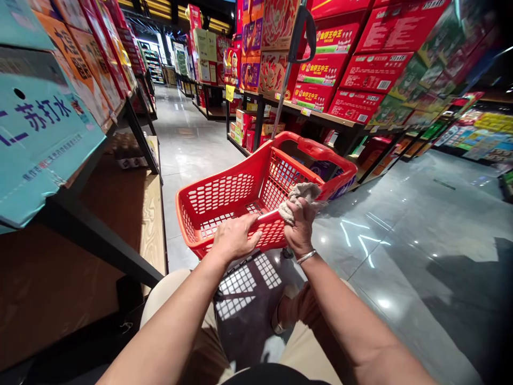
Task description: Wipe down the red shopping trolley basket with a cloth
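A red plastic shopping cart (224, 192) with perforated basket walls stands in front of my knees. Over its near rim lies my left hand (236, 238), its fingers on the inner side and thumb outside, gripping the edge. My right hand (300, 222) is closed round a crumpled beige cloth (304, 192) and presses it at the right part of the same rim. A silver bangle (306, 257) circles my right wrist. No goods show in the basket, though its far right corner is partly hidden by the cloth. A red bar with a child-seat flap rises at the far right end.
Stacked red cartons (316, 69) fill the shelf ahead right. A pale blue carton (44, 128) juts out on the left shelf, above its black metal leg (104, 235). A grey pole with a looped handle (302, 37) stands behind the cart. Glossy tiled floor (380, 230) lies right.
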Motion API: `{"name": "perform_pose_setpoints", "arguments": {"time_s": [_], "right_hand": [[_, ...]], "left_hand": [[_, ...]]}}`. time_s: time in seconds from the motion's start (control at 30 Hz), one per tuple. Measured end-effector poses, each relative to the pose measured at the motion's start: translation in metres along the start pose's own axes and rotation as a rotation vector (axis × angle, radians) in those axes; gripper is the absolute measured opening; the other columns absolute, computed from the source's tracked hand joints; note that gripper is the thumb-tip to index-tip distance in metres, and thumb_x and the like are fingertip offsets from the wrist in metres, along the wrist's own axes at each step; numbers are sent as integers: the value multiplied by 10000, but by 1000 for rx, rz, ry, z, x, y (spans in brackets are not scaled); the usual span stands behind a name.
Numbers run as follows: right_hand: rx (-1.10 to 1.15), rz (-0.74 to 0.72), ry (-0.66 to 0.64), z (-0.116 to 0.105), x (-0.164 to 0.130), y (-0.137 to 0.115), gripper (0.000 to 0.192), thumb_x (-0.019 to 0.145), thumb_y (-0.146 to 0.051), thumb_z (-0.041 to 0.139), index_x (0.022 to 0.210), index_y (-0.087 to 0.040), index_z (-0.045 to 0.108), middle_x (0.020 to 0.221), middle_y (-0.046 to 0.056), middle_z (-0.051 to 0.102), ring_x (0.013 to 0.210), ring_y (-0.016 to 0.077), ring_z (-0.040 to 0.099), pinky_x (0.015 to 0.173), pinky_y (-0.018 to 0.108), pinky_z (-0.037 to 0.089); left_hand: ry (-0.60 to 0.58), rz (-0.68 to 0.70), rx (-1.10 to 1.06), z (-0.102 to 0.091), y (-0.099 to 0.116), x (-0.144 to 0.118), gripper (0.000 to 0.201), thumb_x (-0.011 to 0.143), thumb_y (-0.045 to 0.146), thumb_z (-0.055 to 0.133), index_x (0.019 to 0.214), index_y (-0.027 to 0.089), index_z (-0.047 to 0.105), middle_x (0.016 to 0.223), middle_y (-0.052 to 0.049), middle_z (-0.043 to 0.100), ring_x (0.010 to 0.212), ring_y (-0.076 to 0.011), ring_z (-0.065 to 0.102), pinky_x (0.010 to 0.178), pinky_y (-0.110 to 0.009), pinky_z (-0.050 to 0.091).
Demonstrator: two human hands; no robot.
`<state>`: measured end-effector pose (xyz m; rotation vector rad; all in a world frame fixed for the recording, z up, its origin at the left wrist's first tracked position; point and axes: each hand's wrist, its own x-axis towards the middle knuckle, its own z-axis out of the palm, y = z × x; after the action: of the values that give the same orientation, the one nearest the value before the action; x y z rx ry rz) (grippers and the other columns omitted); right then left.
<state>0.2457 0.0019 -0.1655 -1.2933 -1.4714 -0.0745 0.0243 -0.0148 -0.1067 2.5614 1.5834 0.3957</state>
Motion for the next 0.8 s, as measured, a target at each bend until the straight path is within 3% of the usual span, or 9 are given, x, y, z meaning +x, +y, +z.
{"name": "perform_pose_setpoints", "arguments": {"time_s": [0.1, 0.2, 0.27, 0.37, 0.5, 0.63, 0.73, 0.8], "right_hand": [[-154, -256, -119, -16, 10, 4, 459, 735, -117, 593, 1150, -281, 698, 1379, 71, 577, 1354, 294, 469, 1218, 548, 283], [-336, -444, -197, -44, 53, 20, 370, 785, -100, 578, 1101, -236, 715, 1352, 90, 617, 1298, 278, 519, 1180, 529, 329], [-434, -452, -205, -63, 89, 34, 270, 818, -185, 648, 1073, -216, 731, 1312, 106, 644, 1228, 290, 548, 1107, 511, 399], [-569, -355, -144, -92, 139, 57, 293, 817, -303, 713, 1071, -162, 745, 1234, 151, 664, 1121, 289, 583, 990, 468, 449], [-669, -231, -115, -119, 179, 79, 316, 908, -335, 587, 1032, -100, 758, 1199, 192, 652, 1079, 244, 589, 896, 413, 425], [-656, -158, -60, -110, 167, 76, 266, 838, -299, 659, 1039, -151, 752, 1129, 140, 653, 985, 238, 583, 864, 403, 451], [-638, -174, -29, -81, 127, 50, 305, 785, -298, 681, 1045, -153, 749, 1112, 140, 649, 987, 277, 573, 897, 443, 461], [-601, -238, -97, -59, 92, 25, 281, 795, -263, 634, 1038, -170, 741, 1099, 129, 651, 1038, 295, 561, 968, 471, 431]], "left_hand": [[3, 5, 6, 0, -1, -1, 508, 956, 486, 522, 1423, 294, 573, 1339, -36, 707, 1142, -270, 694, 968, -386, 533], [8, 16, 6, 2, -2, -1, 507, 963, 483, 514, 1431, 296, 567, 1348, -33, 703, 1118, -276, 700, 951, -393, 537], [4, 14, 5, 3, -4, -1, 495, 982, 480, 485, 1439, 305, 559, 1362, -32, 695, 1114, -274, 699, 947, -399, 534], [-12, 12, 1, 5, -5, 1, 469, 1015, 468, 428, 1447, 328, 545, 1377, -26, 685, 1135, -253, 687, 961, -384, 518], [-21, 10, -7, 6, -6, 3, 449, 1034, 460, 376, 1430, 349, 557, 1332, -24, 706, 1108, -248, 691, 925, -376, 521], [-12, -29, -24, 5, -4, 4, 430, 1027, 400, 390, 1411, 384, 582, 1296, -8, 725, 1043, -254, 711, 862, -374, 531], [-3, -51, -35, 5, -3, 4, 432, 1008, 364, 426, 1405, 431, 582, 1313, 27, 720, 1027, -241, 717, 843, -354, 528], [-2, -50, -33, 5, -3, 5, 433, 1010, 373, 419, 1407, 434, 580, 1314, 30, 720, 1019, -239, 718, 836, -349, 527]]}}
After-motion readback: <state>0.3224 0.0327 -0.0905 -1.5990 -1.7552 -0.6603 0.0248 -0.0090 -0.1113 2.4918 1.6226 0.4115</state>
